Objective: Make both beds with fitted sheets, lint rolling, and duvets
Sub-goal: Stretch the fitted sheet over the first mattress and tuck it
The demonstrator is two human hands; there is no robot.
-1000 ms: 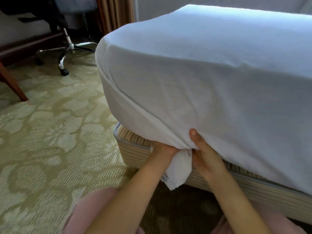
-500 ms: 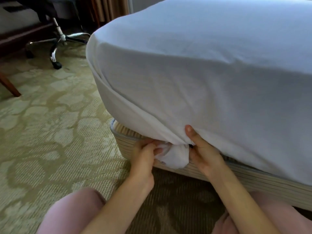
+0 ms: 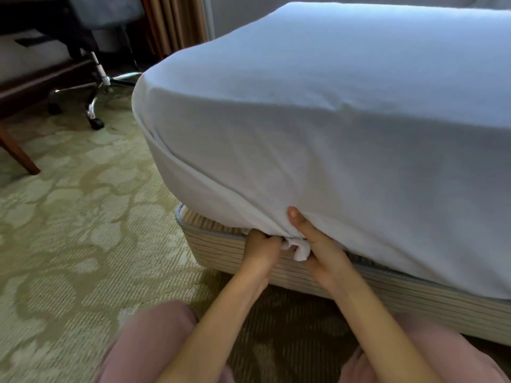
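A white fitted sheet (image 3: pixel 318 128) covers the mattress corner, stretched down its side. A small bunched tail of the sheet (image 3: pixel 300 251) hangs at the mattress's bottom edge above the striped bed base (image 3: pixel 221 248). My left hand (image 3: pixel 261 248) grips that bunch from the left, fingers curled into it. My right hand (image 3: pixel 318 247) holds the bunch from the right, its thumb pressed up against the sheet on the mattress side. The fingertips of both hands are hidden under the cloth.
Patterned green carpet (image 3: pixel 69 230) spreads to the left. An office chair base with wheels (image 3: pixel 94 106) stands at the back left beside a dark wooden table leg (image 3: pixel 16 153). Curtains (image 3: pixel 177 23) hang behind the bed. My knees in pink trousers (image 3: pixel 154 341) are on the floor.
The hanging sheet tail has grown shorter as both hands push it in under the mattress edge. My left hand came out from under the cloth and now grips the bunch.
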